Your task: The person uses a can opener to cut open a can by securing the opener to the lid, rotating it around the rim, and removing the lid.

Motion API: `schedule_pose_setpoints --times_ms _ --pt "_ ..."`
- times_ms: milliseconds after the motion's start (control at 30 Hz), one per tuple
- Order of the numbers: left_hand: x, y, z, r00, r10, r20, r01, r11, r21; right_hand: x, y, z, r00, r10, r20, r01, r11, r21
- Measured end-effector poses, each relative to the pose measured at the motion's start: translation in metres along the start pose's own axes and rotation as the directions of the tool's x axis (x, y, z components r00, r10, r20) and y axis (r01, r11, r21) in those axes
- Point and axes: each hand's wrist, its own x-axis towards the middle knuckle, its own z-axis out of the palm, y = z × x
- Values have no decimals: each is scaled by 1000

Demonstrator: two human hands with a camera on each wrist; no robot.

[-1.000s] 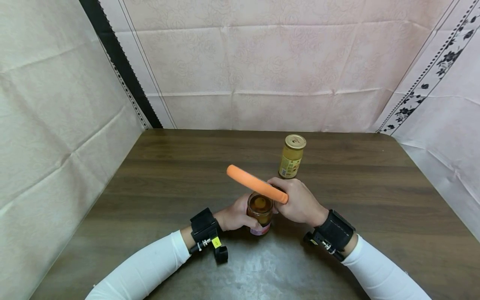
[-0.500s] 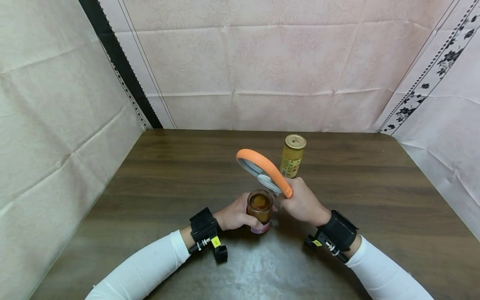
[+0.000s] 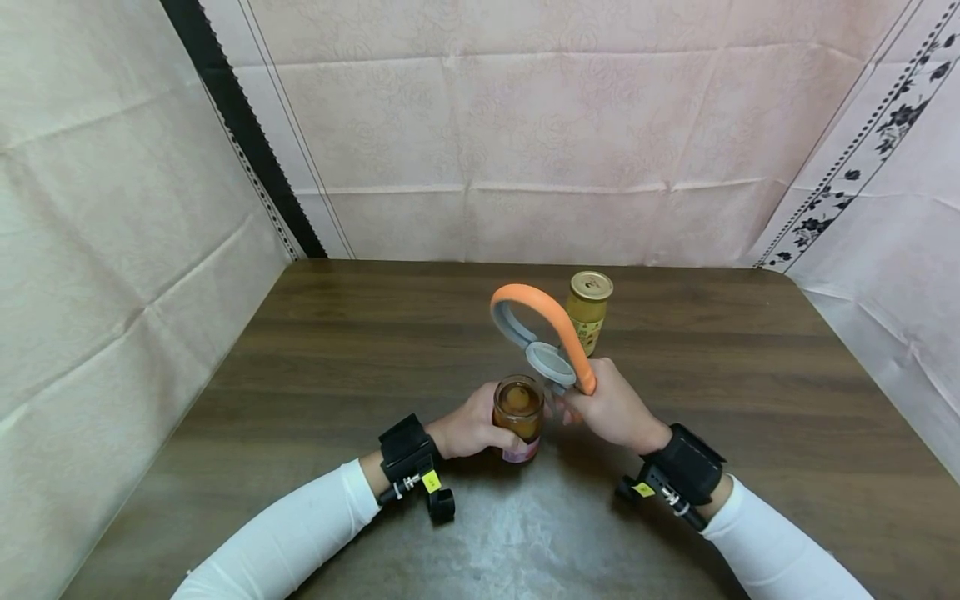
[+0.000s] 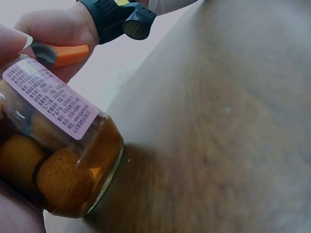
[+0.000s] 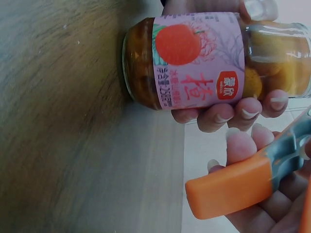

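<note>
My left hand (image 3: 468, 429) grips a glass jar (image 3: 517, 410) of fruit in amber syrup, upright near the middle of the table. Its glass mouth shows no lid in the head view. A pink label with a red fruit faces the right wrist view, where several left fingertips (image 5: 249, 109) wrap the jar (image 5: 252, 43). To the jar's right, my right hand (image 3: 618, 406) holds an orange-and-grey jar opener (image 3: 542, 298), raised and tilted beside the rim. A pale grey round disc (image 3: 550, 364) shows inside the opener's curve. One orange handle (image 5: 233, 187) crosses the right fingers in the right wrist view.
Another jar (image 3: 591, 292), with a gold lid and yellow-green label, stands behind the right hand, partly hidden by the opener. The dark wooden table (image 3: 360, 333) meets pale cloth (image 3: 525, 150) at its back edge. Both wrists carry black camera straps (image 3: 684, 463).
The opener has lifted off the jar's mouth and turned, moving up and to the right with my right hand, so its grey inner side shows. My left hand and the jar stay nearly in place.
</note>
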Motion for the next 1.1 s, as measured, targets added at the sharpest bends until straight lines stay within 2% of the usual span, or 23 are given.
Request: schedule_pose_setpoints --times_ms 333,567,733,900,1100 --pt "1 -1 -4 999 -13 -29 13 1000 -15 -6 7 -3 997 47 60 -53 993 109" --pt "2 0 -5 999 -5 -51 5 1000 -3 -11 10 -5 989 79 123 -108 964 242" --pt "3 -1 -8 998 8 -66 -8 1000 6 -13 13 -5 985 66 160 -113 947 302" --pt "3 -3 -10 996 21 -85 -18 999 30 -14 13 -5 982 35 187 -95 942 323" --pt "3 -3 -14 994 5 -107 -1 999 40 -18 16 -6 976 17 215 -93 931 353"
